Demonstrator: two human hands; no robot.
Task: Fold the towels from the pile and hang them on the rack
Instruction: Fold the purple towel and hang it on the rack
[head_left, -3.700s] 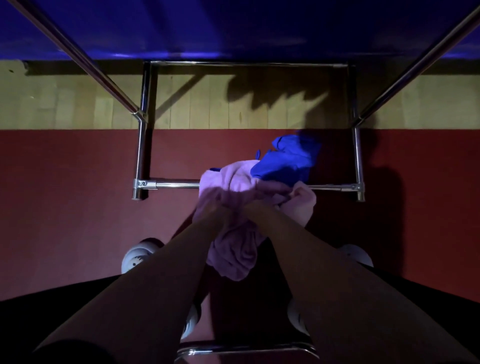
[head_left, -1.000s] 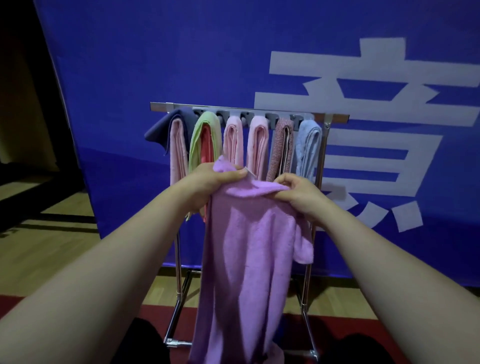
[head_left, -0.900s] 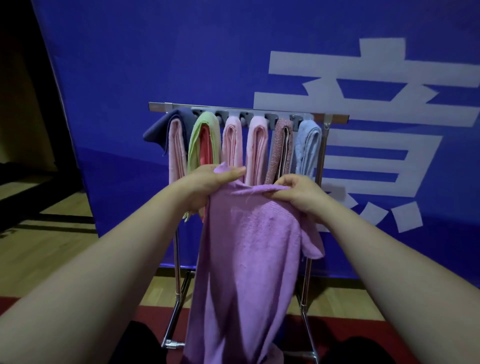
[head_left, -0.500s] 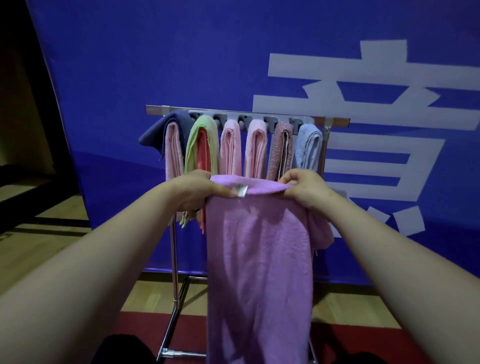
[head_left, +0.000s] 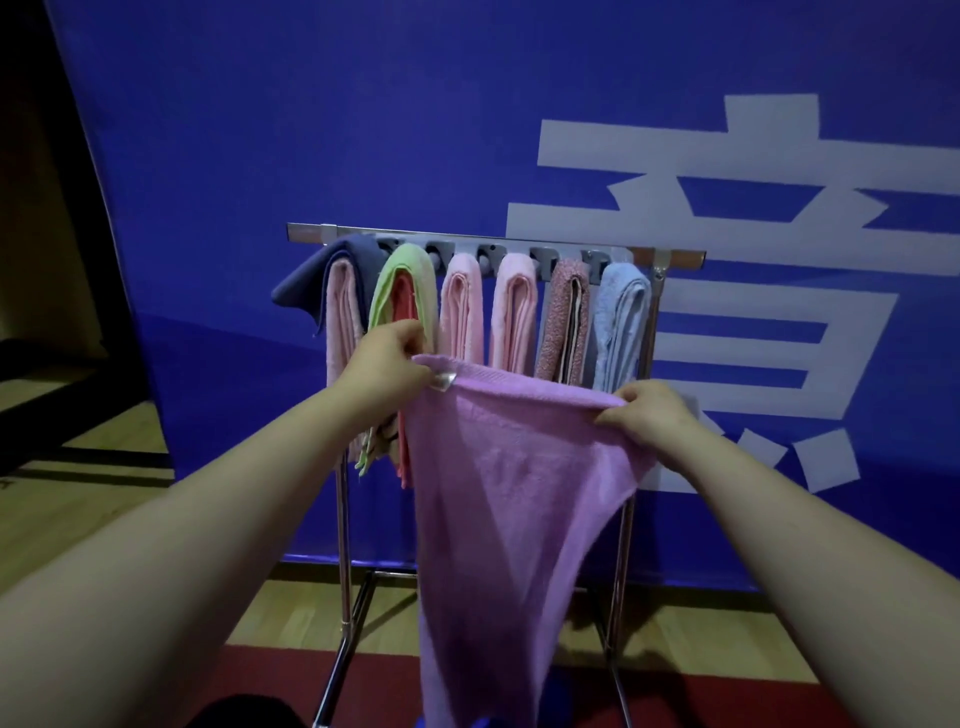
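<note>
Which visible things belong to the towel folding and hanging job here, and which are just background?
In the job: purple towel, pinched at its top edge by the left hand and right hand; metal rack; folded towels already hung on it.
Just around: blue banner; wooden floor; red mat.

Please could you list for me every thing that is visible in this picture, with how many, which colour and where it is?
purple towel: one, purple, held up before the rack, hanging down
label: one, silvery, at the purple towel's upper left corner
hung towels: six bundles, from left navy over pink, green over red, pink, pink, speckled mauve, light blue, on the rack's arms
rack: one, silver metal, before the banner
banner: one, blue with white characters, behind the rack
floor: one, light wood, under the rack
mat: one, red, nearest the camera
left hand: one, pinches the purple towel's upper left corner
right hand: one, grips its upper right edge
</note>
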